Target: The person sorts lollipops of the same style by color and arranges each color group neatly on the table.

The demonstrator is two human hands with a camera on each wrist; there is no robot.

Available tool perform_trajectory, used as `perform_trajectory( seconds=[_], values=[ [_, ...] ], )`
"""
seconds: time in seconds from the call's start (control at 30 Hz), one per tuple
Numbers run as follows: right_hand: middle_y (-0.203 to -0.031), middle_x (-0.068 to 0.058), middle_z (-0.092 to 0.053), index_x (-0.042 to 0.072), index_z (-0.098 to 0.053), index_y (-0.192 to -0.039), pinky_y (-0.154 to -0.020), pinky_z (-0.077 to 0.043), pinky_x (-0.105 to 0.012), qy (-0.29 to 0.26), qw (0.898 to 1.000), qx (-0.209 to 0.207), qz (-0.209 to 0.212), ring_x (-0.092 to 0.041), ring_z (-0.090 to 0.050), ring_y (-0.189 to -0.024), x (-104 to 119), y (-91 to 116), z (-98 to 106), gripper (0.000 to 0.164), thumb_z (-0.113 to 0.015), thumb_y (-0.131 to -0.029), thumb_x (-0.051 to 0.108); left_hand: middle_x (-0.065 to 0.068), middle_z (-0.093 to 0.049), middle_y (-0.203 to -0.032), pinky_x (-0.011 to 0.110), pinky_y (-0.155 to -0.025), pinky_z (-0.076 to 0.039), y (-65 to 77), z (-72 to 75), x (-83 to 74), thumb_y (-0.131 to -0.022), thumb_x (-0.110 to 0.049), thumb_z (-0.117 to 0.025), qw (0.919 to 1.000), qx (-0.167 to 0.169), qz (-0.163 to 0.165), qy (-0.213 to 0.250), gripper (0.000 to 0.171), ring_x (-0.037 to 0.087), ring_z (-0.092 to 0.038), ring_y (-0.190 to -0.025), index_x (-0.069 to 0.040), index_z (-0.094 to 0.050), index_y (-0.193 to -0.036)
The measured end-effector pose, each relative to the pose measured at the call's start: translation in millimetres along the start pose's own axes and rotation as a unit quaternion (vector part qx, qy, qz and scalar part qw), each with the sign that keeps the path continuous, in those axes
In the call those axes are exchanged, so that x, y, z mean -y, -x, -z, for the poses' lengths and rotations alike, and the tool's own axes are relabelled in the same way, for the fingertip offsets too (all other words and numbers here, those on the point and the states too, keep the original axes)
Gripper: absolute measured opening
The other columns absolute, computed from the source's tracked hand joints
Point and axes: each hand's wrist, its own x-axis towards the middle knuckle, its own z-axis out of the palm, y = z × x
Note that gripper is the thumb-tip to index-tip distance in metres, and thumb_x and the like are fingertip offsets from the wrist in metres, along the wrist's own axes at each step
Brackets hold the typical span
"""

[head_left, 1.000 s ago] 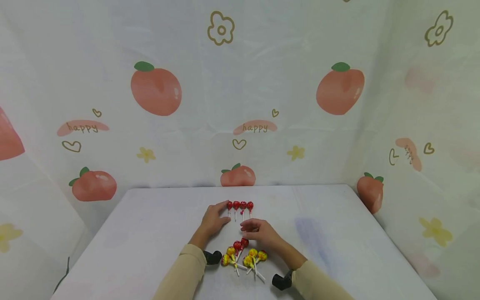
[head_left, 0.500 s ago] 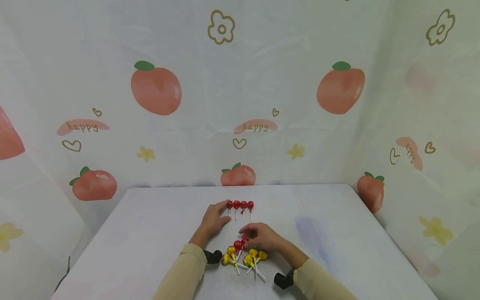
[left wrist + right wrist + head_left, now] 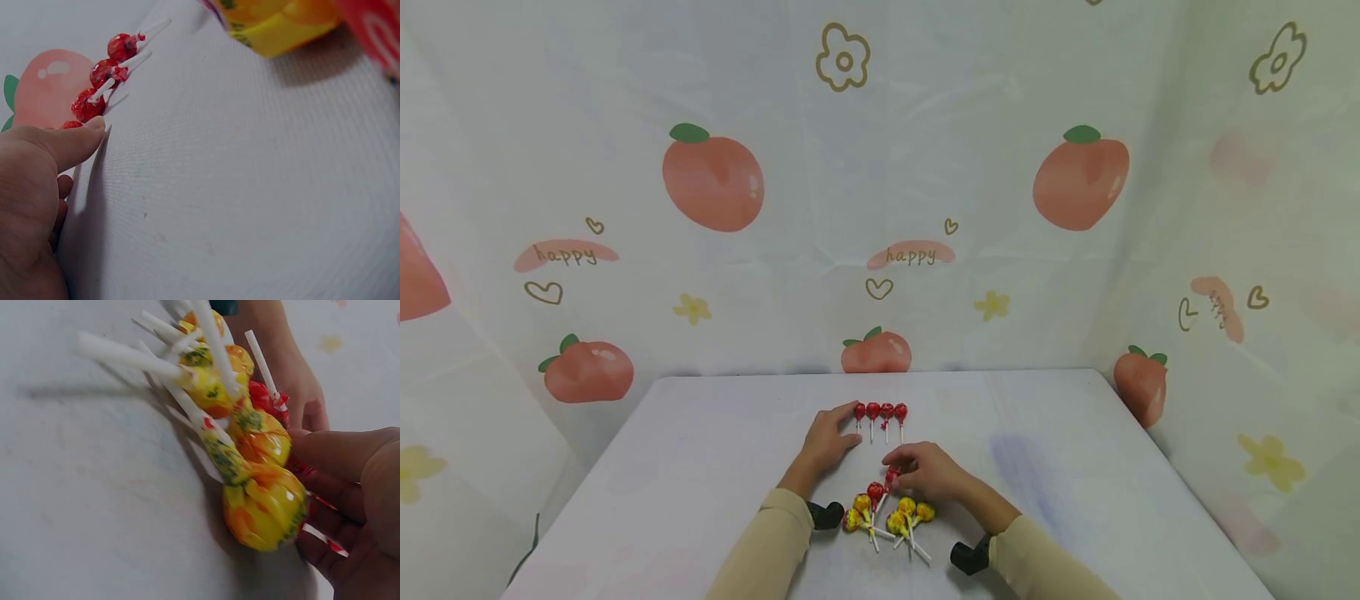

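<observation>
Several red lollipops (image 3: 872, 410) lie in a neat row, heads away from me and sticks toward me. My left hand (image 3: 826, 437) rests at the row's left end, forefinger at the outermost head and thumb near its stick; the left wrist view shows the thumb beside the red heads (image 3: 87, 105). Nearer to me, my right hand (image 3: 931, 472) pinches a red lollipop (image 3: 891, 477) at its head. Another red lollipop (image 3: 875, 492) lies just left of it, among yellow lollipops (image 3: 906, 507). In the right wrist view, a yellow head (image 3: 265, 509) partly hides the pinching fingers.
The lollipops lie on a white table (image 3: 700, 475). More yellow lollipops (image 3: 862, 502) with crossed sticks lie close to my left wrist. A white curtain (image 3: 805, 167) printed with peaches hangs behind and along the right side.
My right hand has come back toward the loose pile and taken hold of a red lollipop, which has shifted slightly away from me. My left hand has stayed in place.
</observation>
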Motion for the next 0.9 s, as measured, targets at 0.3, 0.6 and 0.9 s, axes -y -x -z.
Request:
perform_trajectory(
  seconds=[0.3,0.6,0.9],
  values=[
    [-0.100,0.006,-0.066,0.013,-0.070,-0.115,-0.077,-0.053,-0.027,0.016,1.000,-0.019,0.010,-0.014,-0.060,-0.086,-7,3,15,0.028,-0.073,-0.088,0.018,0.008,-0.053,-0.139,0.050,-0.104,-0.037,-1.2,-2.8,3.2,-0.087,-0.018,-0.075,1.0000,-0.005,-0.001,0.003,0.061,0.031,-0.046,-0.124,-0.016,-0.051,-0.143],
    [-0.102,0.002,-0.067,0.007,-0.070,-0.111,-0.071,-0.051,-0.027,0.020,0.997,-0.051,0.046,-0.017,-0.059,-0.083,-6,3,32,0.024,-0.072,-0.089,0.013,0.008,-0.053,-0.139,0.050,-0.104,-0.037,-0.7,-3.1,3.5,-0.087,-0.018,-0.074,0.9999,-0.005,-0.005,0.007,0.060,0.032,-0.046,-0.125,-0.016,-0.051,-0.143],
    [-0.101,-0.001,-0.067,0.004,-0.070,-0.112,-0.070,-0.052,-0.027,0.000,0.995,-0.089,0.047,-0.017,-0.060,-0.082,-3,-5,50,0.023,-0.070,-0.089,0.009,0.008,-0.052,-0.140,0.050,-0.104,-0.037,-1.6,-4.0,5.6,-0.087,-0.018,-0.074,0.9999,-0.006,-0.012,0.005,0.060,0.032,-0.046,-0.124,-0.015,-0.051,-0.143]
  ],
)
